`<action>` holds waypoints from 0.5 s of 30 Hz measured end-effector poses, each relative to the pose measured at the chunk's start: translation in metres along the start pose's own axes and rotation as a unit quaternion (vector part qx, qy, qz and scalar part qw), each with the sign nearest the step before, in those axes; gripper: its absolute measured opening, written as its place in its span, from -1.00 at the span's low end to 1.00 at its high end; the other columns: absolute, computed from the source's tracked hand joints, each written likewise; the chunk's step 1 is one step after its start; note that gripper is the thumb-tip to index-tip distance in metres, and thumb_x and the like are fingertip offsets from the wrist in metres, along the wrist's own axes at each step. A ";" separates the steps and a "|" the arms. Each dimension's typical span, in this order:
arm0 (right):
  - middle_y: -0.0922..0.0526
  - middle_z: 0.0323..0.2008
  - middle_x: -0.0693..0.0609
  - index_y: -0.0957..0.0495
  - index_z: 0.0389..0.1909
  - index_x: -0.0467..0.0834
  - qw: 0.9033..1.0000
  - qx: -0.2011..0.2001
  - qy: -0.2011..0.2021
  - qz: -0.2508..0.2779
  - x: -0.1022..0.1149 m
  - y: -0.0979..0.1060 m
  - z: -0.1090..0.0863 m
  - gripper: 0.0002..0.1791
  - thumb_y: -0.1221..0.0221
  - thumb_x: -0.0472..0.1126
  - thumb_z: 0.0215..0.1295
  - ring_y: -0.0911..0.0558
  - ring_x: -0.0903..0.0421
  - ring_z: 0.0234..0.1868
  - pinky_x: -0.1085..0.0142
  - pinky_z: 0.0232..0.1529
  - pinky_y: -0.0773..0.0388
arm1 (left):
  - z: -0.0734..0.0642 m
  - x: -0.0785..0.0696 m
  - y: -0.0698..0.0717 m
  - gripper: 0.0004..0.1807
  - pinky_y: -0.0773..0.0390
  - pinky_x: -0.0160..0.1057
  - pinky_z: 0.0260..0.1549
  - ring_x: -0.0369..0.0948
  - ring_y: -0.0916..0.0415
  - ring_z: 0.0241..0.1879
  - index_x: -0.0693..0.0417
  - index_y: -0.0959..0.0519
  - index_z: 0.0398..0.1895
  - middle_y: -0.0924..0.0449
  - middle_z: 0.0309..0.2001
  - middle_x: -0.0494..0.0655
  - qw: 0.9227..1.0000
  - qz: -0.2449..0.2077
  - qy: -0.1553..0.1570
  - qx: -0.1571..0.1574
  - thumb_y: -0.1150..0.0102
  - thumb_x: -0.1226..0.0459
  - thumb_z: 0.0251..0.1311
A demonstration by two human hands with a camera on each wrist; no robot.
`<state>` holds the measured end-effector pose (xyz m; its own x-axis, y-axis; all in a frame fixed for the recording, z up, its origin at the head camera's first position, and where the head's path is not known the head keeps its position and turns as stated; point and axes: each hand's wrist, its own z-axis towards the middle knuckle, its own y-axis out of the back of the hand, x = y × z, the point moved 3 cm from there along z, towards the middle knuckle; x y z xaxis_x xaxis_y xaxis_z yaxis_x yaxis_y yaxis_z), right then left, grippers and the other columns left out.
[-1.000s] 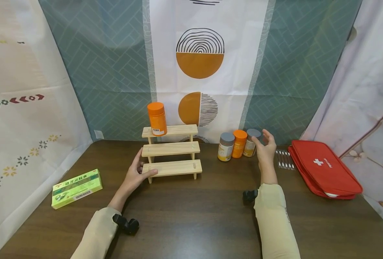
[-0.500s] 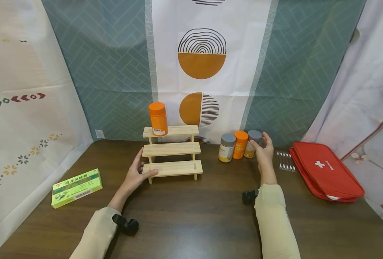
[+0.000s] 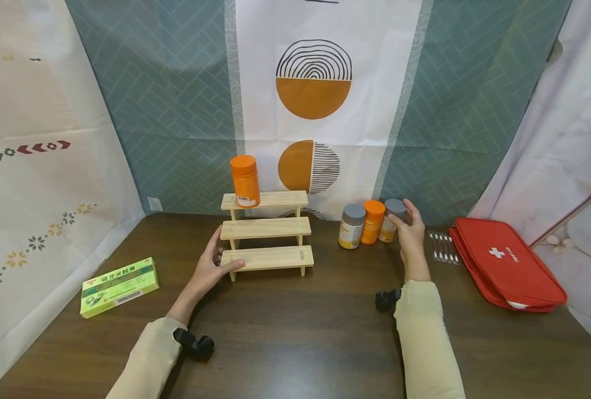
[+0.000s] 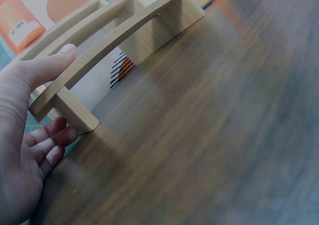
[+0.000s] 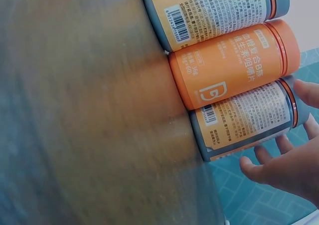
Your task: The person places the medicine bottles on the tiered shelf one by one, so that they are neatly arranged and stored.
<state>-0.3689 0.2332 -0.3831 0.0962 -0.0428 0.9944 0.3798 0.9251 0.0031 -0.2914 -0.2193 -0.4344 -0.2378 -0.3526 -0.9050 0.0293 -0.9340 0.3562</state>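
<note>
A three-step wooden display stand (image 3: pixel 267 257) stands left of centre on the table. My left hand (image 3: pixel 209 267) holds the left end of its lowest step; in the left wrist view the thumb lies on top of the board and the fingers (image 4: pixel 50 140) curl beside the leg. An orange bottle (image 3: pixel 245 185) stands upright on the left of the top step. To the right, my right hand (image 3: pixel 411 239) grips a grey-lidded bottle (image 5: pixel 244 117) at its lid, thumb in front and fingers on the far side. Its base rests on the table.
Left of the gripped bottle stand an orange-lidded bottle (image 3: pixel 373 223) and another grey-lidded bottle (image 3: pixel 351 227), in a close row. A pack of cotton swabs (image 3: pixel 443 247) and a red first-aid pouch (image 3: pixel 507 263) lie at right. A green medicine box (image 3: pixel 120 288) lies at left.
My right hand has moved slightly left, its thumb and fingers coming in around the lid of the right-hand grey-lidded bottle. My left hand stays on the stand. The head view has shifted a little.
</note>
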 end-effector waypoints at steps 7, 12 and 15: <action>-0.06 0.54 -0.07 -0.15 0.49 -0.03 1.000 0.005 0.000 -0.004 -0.003 -0.001 0.003 -0.31 -0.09 -0.37 0.38 -0.19 -0.10 0.46 0.07 0.46 -0.18 | 0.001 0.002 0.001 0.10 -0.52 -0.36 -0.27 -0.37 -0.49 -0.31 -0.20 0.25 0.59 -0.53 -0.10 0.21 1.000 0.002 -0.006 0.004 -0.31 0.29 0.18; -0.06 0.53 -0.09 -0.17 0.48 -0.04 1.000 0.002 0.005 0.000 -0.004 -0.002 0.004 -0.31 -0.10 -0.40 0.36 -0.21 -0.10 0.45 0.06 0.44 -0.21 | 0.003 0.003 0.000 0.10 -0.53 -0.35 -0.29 -0.37 -0.50 -0.34 -0.27 0.23 0.58 -0.53 -0.09 0.23 1.000 -0.009 -0.006 0.006 -0.32 0.31 0.17; -0.04 0.53 -0.09 -0.17 0.47 -0.04 1.000 0.003 0.006 0.000 -0.006 -0.002 0.005 -0.31 -0.11 -0.38 0.36 -0.19 -0.09 0.47 0.05 0.44 -0.20 | 0.003 0.002 0.000 0.09 -0.52 -0.35 -0.29 -0.36 -0.49 -0.35 -0.31 0.22 0.58 -0.52 -0.10 0.24 1.000 -0.009 -0.005 0.006 -0.32 0.31 0.17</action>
<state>-0.3749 0.2334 -0.3883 0.1073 -0.0484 0.9930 0.3739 0.9275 0.0048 -0.2948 -0.2199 -0.4357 -0.2476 -0.3351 -0.9090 0.0131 -0.9393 0.3427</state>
